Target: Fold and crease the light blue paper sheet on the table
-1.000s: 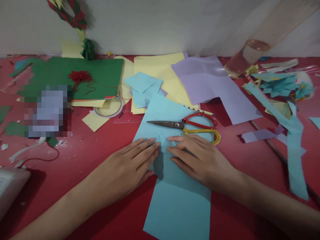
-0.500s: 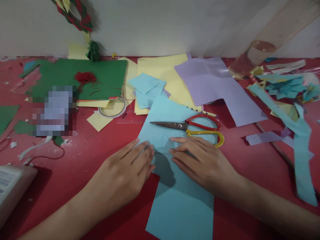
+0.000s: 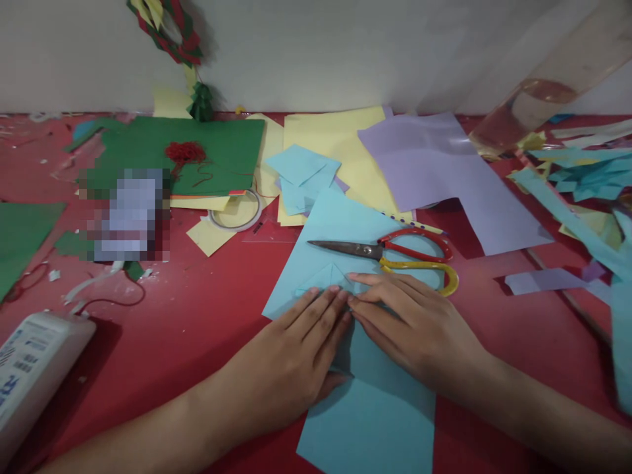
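Left hand (image 3: 296,352) was shifted rightward onto blue sheet (image 3: 365,408); fingertips were brought against right hand (image 3: 415,326). Small folded piece (image 3: 326,280) was uncovered more. View was panned left; white bottle (image 3: 34,368) was revealed further.

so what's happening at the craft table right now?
A person has both hands flat on a light blue paper sheet lying on the red table. The left hand and right hand press side by side on a small folded piece of the same blue paper, fingertips meeting at its lower edge. Scissors with red and yellow handles lie untouched on the sheet just beyond the hands. Yellow paper, purple paper and green paper sit further back.
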Tool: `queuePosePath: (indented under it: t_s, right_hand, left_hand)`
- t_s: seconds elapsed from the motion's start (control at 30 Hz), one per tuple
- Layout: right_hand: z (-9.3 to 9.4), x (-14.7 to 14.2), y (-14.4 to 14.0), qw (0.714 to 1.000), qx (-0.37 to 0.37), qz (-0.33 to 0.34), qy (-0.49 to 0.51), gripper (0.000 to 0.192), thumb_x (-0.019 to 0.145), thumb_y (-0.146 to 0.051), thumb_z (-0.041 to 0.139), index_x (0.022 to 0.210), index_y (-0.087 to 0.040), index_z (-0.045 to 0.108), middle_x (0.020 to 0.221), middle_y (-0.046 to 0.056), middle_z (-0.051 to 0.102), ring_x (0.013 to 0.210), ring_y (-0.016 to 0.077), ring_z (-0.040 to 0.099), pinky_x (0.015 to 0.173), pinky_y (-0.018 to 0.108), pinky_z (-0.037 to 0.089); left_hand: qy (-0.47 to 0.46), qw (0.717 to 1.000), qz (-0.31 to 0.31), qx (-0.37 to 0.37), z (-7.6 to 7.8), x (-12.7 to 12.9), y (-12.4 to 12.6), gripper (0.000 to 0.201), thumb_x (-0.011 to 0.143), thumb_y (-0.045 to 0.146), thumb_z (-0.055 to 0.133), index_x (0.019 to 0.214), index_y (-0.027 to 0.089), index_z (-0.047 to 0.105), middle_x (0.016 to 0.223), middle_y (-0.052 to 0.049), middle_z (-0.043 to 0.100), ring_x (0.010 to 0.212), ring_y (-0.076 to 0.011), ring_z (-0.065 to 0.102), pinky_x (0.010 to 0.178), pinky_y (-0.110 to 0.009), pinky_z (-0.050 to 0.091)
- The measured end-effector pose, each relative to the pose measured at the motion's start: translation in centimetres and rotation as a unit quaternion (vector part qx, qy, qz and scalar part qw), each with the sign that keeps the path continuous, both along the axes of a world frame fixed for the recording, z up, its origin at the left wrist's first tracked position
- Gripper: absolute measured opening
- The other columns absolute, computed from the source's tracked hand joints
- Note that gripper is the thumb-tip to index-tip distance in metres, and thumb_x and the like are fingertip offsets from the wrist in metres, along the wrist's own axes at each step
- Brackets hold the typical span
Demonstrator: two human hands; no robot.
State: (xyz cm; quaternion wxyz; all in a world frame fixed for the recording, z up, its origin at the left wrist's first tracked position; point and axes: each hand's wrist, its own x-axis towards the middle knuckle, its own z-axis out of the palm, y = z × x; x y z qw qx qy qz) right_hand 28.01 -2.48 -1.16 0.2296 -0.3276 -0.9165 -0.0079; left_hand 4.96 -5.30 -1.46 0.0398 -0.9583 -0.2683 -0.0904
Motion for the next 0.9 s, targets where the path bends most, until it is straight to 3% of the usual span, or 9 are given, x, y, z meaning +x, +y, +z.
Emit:
queuePosePath:
  t_s: [0.33, 0.6, 0.9]
  right_hand:
    - [0.03, -0.11, -0.40, 0.999, 0.031, -0.009, -0.031, 0.016, 0.098, -0.009, 0.055, 0.099, -0.010, 0.071, 0.089, 0.010, 0.072, 0.109, 0.0315, 0.072, 0.086, 0.046, 0.063]
    - [0.09, 0.22, -0.32, 1.000, 0.021, 0.005, -0.018, 0.017, 0.096, -0.008, 0.057, 0.089, -0.013, 0.071, 0.084, 0.008, 0.071, 0.111, 0.0296, 0.071, 0.088, 0.045, 0.064]
    - [0.20, 0.28, -0.15, 1.000, 0.014, 0.006, 0.003, 0.018, 0.096, -0.009, 0.056, 0.087, -0.015, 0.070, 0.088, 0.006, 0.072, 0.109, 0.0268, 0.071, 0.090, 0.043, 0.062]
  left_hand:
    - [0.044, 0.998, -0.009, -0.050, 0.61, -0.33, -0.09, 0.084, 0.098, 0.069, 0.044, 0.152, 0.005, 0.039, 0.159, -0.027, 0.035, 0.151, -0.0389, 0.030, 0.123, -0.053, 0.022]
    - [0.055, 0.998, -0.007, -0.043, 0.58, -0.38, -0.11, 0.090, 0.093, 0.075, 0.047, 0.153, 0.009, 0.039, 0.160, -0.026, 0.033, 0.152, -0.0388, 0.029, 0.121, -0.059, 0.023]
    - [0.038, 0.998, -0.006, -0.041, 0.41, -0.67, 0.17, 0.088, 0.094, 0.074, 0.046, 0.151, 0.007, 0.041, 0.160, -0.022, 0.036, 0.150, -0.0348, 0.034, 0.122, -0.054, 0.025]
